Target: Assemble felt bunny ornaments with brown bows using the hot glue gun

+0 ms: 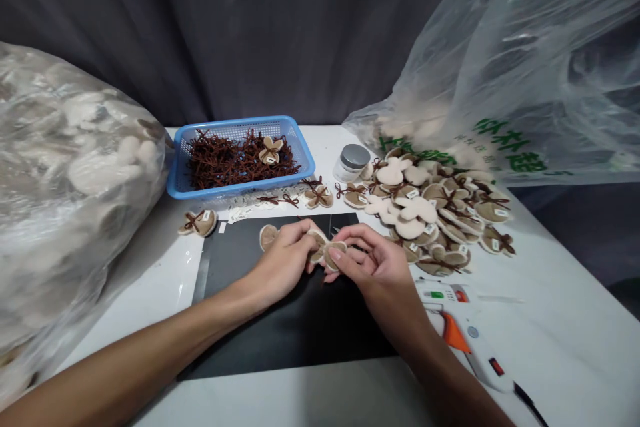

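Observation:
Between my two hands, above the black mat, is a small tan felt piece with white fleecy edges and rounded lobes. My left hand pinches its left side, fingers closed. From the right, my right hand grips one of its lobes between thumb and fingers. My fingers cover part of the piece. Another tan felt piece lies on the mat, partly behind my left hand. A small white label rests near the mat's upper left corner.
A blue basket holds brown cord bows. Finished-looking bow-tied pieces are heaped at right, near a grey-lidded jar. A glue gun lies front right. Plastic bags flank the table; the right bag stands behind the heap.

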Demonstrator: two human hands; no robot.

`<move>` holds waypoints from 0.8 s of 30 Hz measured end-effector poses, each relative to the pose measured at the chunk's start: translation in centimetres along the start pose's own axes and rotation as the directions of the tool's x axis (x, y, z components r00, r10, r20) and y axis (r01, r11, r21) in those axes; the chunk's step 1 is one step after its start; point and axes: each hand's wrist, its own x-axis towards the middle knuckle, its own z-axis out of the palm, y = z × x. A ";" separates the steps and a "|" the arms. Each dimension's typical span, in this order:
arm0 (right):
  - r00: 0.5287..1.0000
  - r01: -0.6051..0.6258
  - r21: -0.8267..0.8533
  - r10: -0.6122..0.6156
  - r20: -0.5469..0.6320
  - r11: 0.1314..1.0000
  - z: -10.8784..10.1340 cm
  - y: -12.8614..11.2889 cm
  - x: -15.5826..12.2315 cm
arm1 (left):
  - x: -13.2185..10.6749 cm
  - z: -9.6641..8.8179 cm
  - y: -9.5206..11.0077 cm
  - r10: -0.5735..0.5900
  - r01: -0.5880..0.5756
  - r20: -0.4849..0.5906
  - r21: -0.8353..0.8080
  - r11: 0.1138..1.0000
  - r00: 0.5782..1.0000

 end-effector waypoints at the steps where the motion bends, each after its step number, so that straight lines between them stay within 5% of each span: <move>1: 1.000 0.000 -0.001 0.000 0.000 1.000 0.0 0.0 0.0 | 0.0 0.0 0.0 -0.004 0.004 -0.002 -0.003 1.000 1.000; 8: 1.000 0.007 -0.017 -0.008 -0.026 1.000 -0.1 -0.3 0.1 | 0.0 -0.5 0.2 -0.019 0.019 -0.033 -0.007 1.000 0.999; 24: 0.999 0.014 0.071 -0.016 0.031 0.997 -0.4 -0.2 0.6 | -1.2 -0.8 -0.1 0.284 -0.288 0.047 0.167 0.943 0.958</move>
